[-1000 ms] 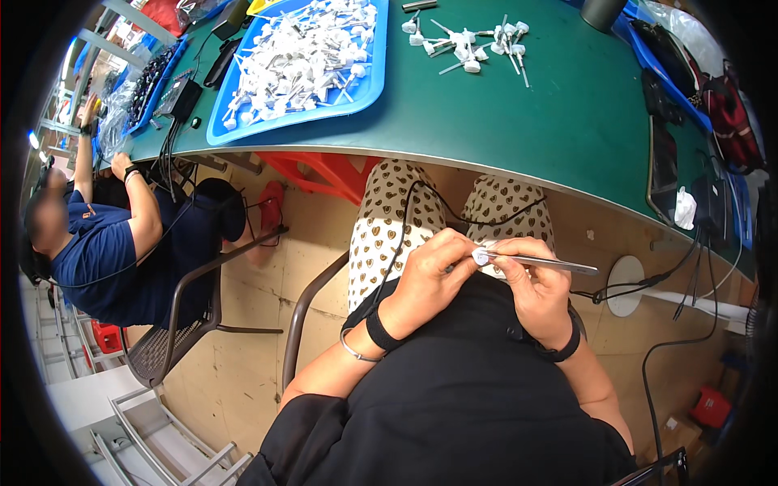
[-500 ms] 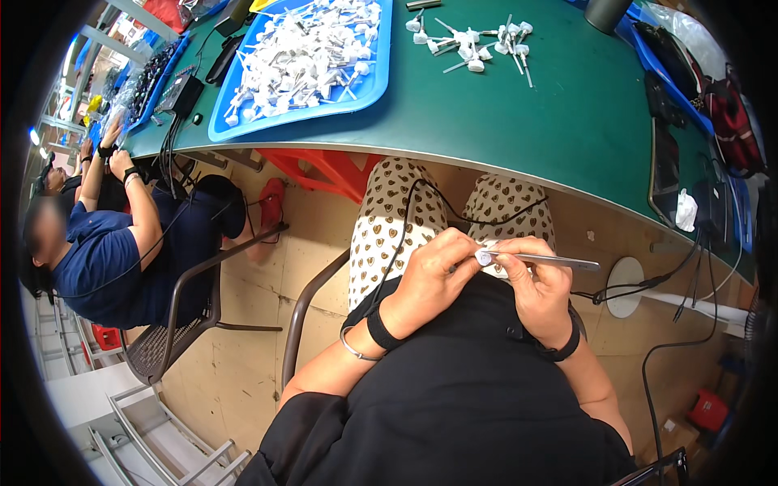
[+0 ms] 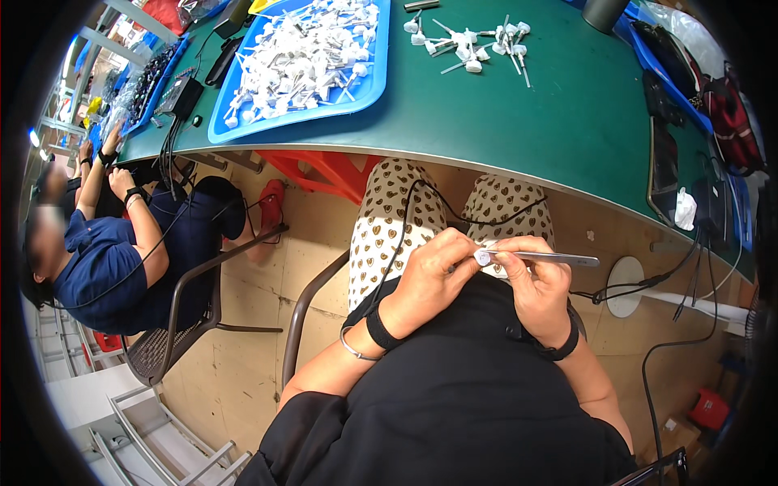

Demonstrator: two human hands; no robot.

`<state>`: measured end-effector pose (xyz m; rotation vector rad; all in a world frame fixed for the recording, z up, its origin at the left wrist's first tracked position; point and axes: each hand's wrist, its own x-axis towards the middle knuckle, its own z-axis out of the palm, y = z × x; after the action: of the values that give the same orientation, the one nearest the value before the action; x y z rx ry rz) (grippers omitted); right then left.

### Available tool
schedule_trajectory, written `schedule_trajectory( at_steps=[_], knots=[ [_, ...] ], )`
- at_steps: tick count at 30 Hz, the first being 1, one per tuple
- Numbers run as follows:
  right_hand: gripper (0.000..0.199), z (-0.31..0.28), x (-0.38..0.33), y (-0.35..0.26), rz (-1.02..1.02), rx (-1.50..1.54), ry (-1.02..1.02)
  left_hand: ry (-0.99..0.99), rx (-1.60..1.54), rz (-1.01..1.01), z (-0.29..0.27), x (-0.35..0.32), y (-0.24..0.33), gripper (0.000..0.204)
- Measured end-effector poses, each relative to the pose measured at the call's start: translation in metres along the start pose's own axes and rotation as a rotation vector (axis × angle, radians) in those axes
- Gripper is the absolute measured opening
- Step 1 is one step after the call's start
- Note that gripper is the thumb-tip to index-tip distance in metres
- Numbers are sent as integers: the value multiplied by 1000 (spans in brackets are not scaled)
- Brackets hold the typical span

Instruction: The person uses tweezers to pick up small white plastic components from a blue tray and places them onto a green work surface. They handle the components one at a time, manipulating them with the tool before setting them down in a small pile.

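Observation:
Over my lap, my left hand [image 3: 438, 271] pinches a small white plastic piece [image 3: 483, 257] between thumb and fingers. My right hand [image 3: 537, 283] is closed around slim metal tweezers [image 3: 574, 260], whose long end points right. The tips of the tweezers meet the white piece, but my fingers partly hide the contact. On the table beyond, a blue tray [image 3: 324, 117] bears a heap of white pieces [image 3: 304, 65] with thin stems. A looser group of similar white pieces [image 3: 472, 50] lies right of the tray.
The green table [image 3: 519, 121] curves in front of my knees. A phone [image 3: 663, 174], crumpled white tissue [image 3: 686, 209] and dark pouch [image 3: 729, 121] lie at its right. A co-worker in a navy shirt [image 3: 109, 271] sits left, beside a brown chair [image 3: 190, 296]. Black cables [image 3: 648, 283] hang at right.
My hands, the tweezers and the white piece stay almost still. At left, the co-worker leans slightly and the nearer hand has come down a little.

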<state>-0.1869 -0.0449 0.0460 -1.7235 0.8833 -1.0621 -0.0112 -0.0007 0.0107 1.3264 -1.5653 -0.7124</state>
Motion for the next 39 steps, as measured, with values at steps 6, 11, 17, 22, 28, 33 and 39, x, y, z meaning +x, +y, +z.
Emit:
schedule_trajectory(
  at_steps=[6, 11, 17, 22, 28, 33, 39],
  knots=[
    [8, 1, 0, 1, -27, -15, 1, -3, 3, 1, 0, 0, -1, 9],
    [8, 2, -1, 3, 4, 27, 30, 0, -13, 3, 0, 0, -1, 9],
    [7, 2, -4, 4, 33, 37, 40, 16, 2, 18, 1, 0, 0, 8],
    [8, 1, -4, 1, 20, 20, 29, 26, -25, 19, 2, 0, -1, 8],
    [9, 1, -3, 0, -8, 36, 19, 31, -32, 26, 1, 1, 3, 9],
    [9, 0, 0, -2, -44, -13, -10, 35, -22, 38, 2, 0, 1, 10],
    [8, 0, 0, -1, -48, -25, -4, 20, -18, 20, 1, 0, 1, 11]
  ],
)
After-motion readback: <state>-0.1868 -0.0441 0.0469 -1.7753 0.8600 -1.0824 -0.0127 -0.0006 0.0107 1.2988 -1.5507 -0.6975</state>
